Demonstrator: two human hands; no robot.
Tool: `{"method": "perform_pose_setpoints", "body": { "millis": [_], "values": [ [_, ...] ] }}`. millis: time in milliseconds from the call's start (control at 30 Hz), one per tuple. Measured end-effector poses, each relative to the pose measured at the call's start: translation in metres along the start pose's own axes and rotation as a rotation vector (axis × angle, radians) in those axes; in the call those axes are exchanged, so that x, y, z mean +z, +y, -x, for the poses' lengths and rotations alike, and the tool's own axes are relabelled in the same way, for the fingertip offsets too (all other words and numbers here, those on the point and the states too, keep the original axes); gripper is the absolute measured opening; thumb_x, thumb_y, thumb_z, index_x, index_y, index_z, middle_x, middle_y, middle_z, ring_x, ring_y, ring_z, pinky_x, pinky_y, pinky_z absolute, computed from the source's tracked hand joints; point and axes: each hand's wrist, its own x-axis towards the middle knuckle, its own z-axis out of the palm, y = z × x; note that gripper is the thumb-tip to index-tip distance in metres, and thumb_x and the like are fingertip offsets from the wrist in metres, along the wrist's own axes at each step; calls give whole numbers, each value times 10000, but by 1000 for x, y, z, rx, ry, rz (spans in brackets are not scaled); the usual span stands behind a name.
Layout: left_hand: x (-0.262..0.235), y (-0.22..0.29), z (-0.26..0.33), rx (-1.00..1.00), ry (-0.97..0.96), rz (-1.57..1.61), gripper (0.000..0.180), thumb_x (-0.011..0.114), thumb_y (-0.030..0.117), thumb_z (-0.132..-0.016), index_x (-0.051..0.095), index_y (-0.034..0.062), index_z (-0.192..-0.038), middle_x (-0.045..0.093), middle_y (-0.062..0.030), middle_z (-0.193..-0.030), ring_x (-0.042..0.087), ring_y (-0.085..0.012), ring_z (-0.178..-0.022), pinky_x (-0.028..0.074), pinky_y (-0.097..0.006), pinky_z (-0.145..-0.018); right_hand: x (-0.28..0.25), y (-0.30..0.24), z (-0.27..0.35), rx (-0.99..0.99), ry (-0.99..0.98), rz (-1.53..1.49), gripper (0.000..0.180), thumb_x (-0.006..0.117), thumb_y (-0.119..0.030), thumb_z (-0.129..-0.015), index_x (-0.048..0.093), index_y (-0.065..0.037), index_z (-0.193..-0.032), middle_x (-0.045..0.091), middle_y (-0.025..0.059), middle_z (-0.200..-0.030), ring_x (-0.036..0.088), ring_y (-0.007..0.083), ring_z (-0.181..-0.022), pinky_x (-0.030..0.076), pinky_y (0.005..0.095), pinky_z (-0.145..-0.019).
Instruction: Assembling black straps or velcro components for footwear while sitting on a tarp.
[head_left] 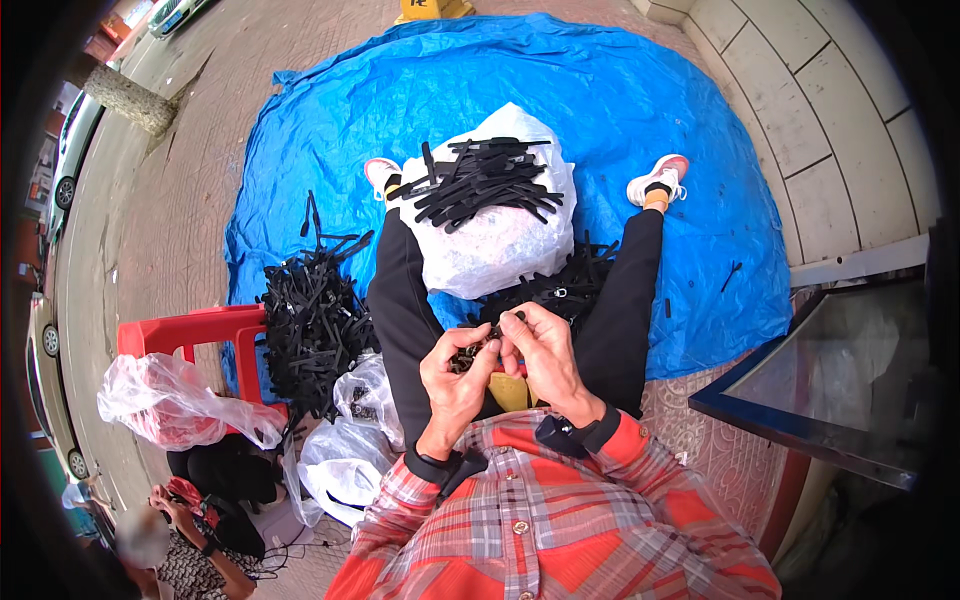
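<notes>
Paving stones carry a blue tarp (640, 110), and the person sits at its near edge with legs stretched out. Both hands meet above the lap — the left hand (455, 375) and right hand (545, 350) have fingers pinched shut on a small black strip (497, 330). A white bag (500, 235) topped with black strips lies between the legs — a bigger black heap (315, 320) spreads at the tarp's left edge, beside a red stool (190, 330).
</notes>
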Motion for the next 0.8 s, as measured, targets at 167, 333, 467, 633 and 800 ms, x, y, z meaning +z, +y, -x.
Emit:
{"method": "perform_pose_setpoints", "body": {
  "millis": [167, 333, 467, 633, 800],
  "values": [
    [1, 0, 1, -273, 53, 423, 128, 593, -3, -812, 595, -21, -939, 547, -20, -632, 421, -43, -442, 297, -189, -392, 5, 1, 3, -34, 33, 16, 180, 526, -190, -905, 532, -26, -830, 536, 11, -605, 487, 45, -466, 382, 182, -403],
    [6, 10, -4, -410, 101, 502, 130, 586, -7, -818, 600, -26, -946, 518, -2, -575, 391, -29, -432, 268, -188, -386, 3, -2, 4, -72, 26, 47, 157, 526, -162, -903, 533, -24, -828, 541, 16, -604, 489, 47, -467, 386, 184, -408],
    [7, 14, -4, -468, 85, 476, 121, 565, -28, -810, 607, -27, -923, 503, 4, -553, 376, -26, -417, 259, -184, -386, 2, -2, 6, -36, 30, -31, 151, 527, -155, -901, 534, -25, -824, 546, 26, -608, 499, 60, -469, 392, 191, -414],
    [8, 12, -3, -428, 100, 489, 101, 553, -46, -803, 606, -28, -887, 499, 8, -549, 370, -26, -411, 255, -185, -385, 2, -6, 7, 39, 17, -136, 173, 535, -179, -897, 535, -23, -823, 555, 48, -613, 517, 93, -466, 402, 212, -414],
    [3, 13, -4, -432, 49, 499, 82, 556, -50, -806, 601, -22, -868, 508, 1, -558, 367, -27, -405, 251, -188, -377, 1, -8, 8, 76, -6, -219, 152, 524, -170, -901, 540, -29, -846, 556, 60, -621, 515, 123, -444, 406, 234, -397]
  ]
}}
